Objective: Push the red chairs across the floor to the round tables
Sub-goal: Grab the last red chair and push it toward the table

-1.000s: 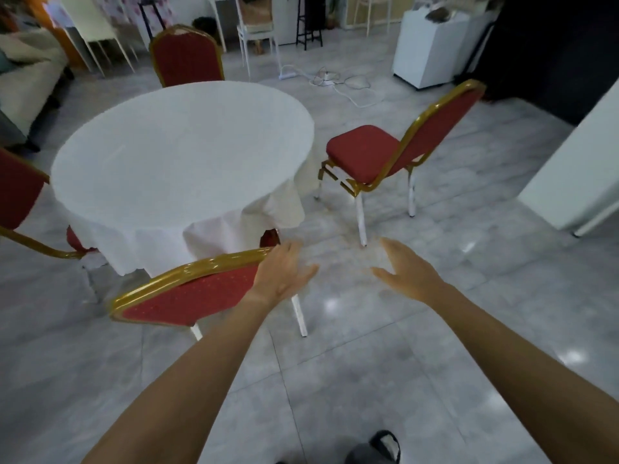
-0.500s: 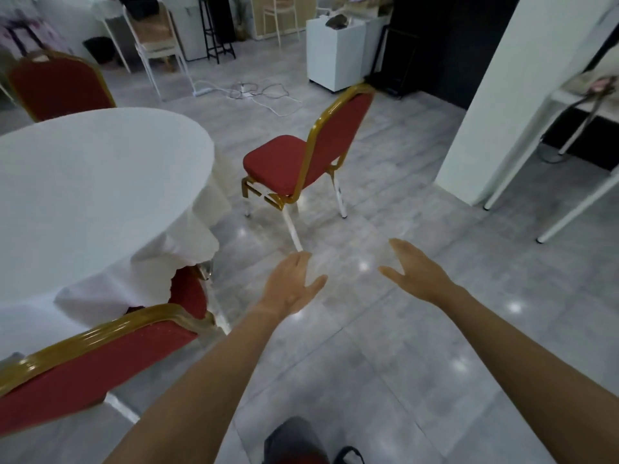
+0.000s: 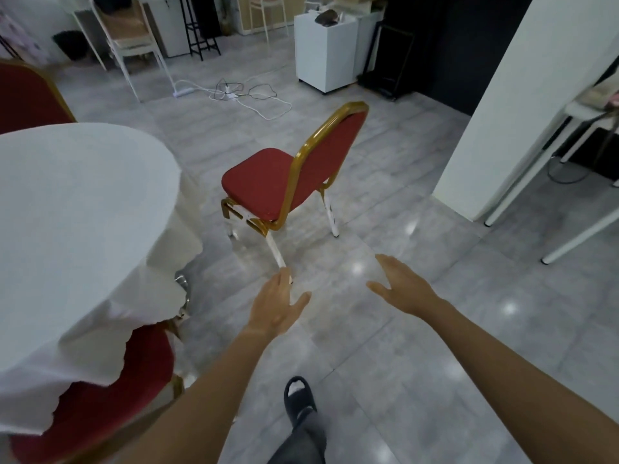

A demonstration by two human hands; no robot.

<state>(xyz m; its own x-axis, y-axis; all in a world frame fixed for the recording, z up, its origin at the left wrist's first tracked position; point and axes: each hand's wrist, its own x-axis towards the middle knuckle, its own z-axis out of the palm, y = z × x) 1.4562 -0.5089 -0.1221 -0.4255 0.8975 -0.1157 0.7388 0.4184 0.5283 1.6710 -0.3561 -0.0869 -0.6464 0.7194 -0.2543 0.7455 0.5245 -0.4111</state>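
Red chair (image 3: 281,182) (gold frame) upright, apart from round table (image 3: 77,209) w/ white cloth

We read banquet or event hall mid-setup: round counter (image 3: 83,209) under white cloth at left, red gold-framed banquet chairs (image 3: 288,175) around it, glossy grey tile floor (image 3: 402,346), stacked chairs (image 3: 129,35) upper left, loose cables (image 3: 248,95) on floor.

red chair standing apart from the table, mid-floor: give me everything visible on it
The red chair has a padded red seat and backrest, fabric by the look, on a glossy gold frame with white lower legs. It stands upright on the grey tiled floor, seat facing the round table, a gap of floor between them. Nothing rests on it. Neither the left hand nor the right hand touches it; both are open.
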